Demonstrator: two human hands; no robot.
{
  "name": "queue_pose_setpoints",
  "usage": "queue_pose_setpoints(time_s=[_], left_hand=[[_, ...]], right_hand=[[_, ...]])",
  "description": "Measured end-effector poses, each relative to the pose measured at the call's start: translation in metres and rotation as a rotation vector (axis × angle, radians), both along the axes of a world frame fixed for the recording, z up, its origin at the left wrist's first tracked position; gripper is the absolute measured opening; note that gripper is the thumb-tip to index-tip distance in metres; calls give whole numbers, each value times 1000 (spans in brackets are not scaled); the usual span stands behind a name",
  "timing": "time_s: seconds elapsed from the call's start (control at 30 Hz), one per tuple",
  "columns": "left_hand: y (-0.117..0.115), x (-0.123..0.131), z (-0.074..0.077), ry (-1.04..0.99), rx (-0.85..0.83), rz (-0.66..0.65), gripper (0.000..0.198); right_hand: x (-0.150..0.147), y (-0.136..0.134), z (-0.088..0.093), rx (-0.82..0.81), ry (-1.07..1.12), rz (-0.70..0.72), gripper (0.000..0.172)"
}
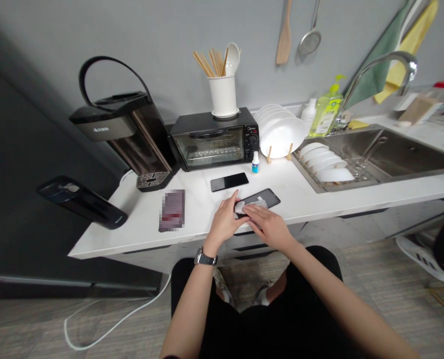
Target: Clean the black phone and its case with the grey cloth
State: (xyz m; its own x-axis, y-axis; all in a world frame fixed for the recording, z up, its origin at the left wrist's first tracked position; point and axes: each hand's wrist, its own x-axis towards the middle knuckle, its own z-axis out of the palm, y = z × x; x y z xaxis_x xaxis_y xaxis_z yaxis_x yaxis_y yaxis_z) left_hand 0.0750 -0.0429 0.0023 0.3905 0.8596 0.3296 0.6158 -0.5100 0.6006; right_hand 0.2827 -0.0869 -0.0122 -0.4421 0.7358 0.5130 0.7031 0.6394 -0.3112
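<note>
A dark, flat, phone-shaped slab [271,197] lies on the counter near its front edge, a small white patch on its upper face. My left hand [225,220] grips its left end, thumb and fingers around it. My right hand [270,228] presses a thin white wipe [260,203] onto the slab, fingers together and stretched across it. Part of the wipe and of the slab is hidden under my fingers. Just beyond them rests a black phone [229,182], screen up. Behind stands a small white spray bottle [255,163] with a blue label.
A toaster oven [214,142] carries a white utensil holder [223,95]. Left are a dark water dispenser [132,129], a black bottle-like object [82,203] and a blurred purple packet [172,210]. Right are racked plates [282,134], soap [325,112] and a sink [412,149] with dishes.
</note>
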Motion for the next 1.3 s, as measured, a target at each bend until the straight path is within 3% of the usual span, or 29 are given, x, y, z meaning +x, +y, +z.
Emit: queue_pose_setpoints(time_s=[0.17, 0.27, 0.43, 0.53, 0.63, 0.73, 0.83, 0.97, 1.1, 1.2, 1.3], left_hand=[[-1, 3, 3, -11, -11, 9, 99], [1, 3, 2, -17, -12, 8, 99], [3, 3, -2, -3, -7, 14, 91], [1, 2, -3, 22, 12, 11, 85], [-1, 0, -2, 2, -10, 3, 89], [-1, -1, -1, -15, -40, 11, 91], [-1, 1, 1, -18, -38, 16, 91], [0, 3, 2, -22, -39, 6, 101], [1, 3, 2, -24, -55, 21, 105], [3, 4, 2, -33, -68, 25, 105], [3, 4, 2, -41, -71, 23, 106]], right_hand=[[42, 13, -7, 7, -76, -254, 48], [44, 26, -5, -3, -72, -338, 54], [-2, 41, 4, -50, -54, -269, 57], [-34, 34, 9, -65, -42, -188, 58], [-46, 18, 11, -53, -19, -124, 56], [-37, 1, 9, -40, -7, -42, 54], [-17, -10, 3, -37, -9, -46, 49], [18, -11, -6, -21, -30, -185, 47], [45, 7, -8, -8, -41, -339, 49], [44, 26, -5, 7, -22, -427, 55], [20, 38, 0, -4, -11, -391, 59]])
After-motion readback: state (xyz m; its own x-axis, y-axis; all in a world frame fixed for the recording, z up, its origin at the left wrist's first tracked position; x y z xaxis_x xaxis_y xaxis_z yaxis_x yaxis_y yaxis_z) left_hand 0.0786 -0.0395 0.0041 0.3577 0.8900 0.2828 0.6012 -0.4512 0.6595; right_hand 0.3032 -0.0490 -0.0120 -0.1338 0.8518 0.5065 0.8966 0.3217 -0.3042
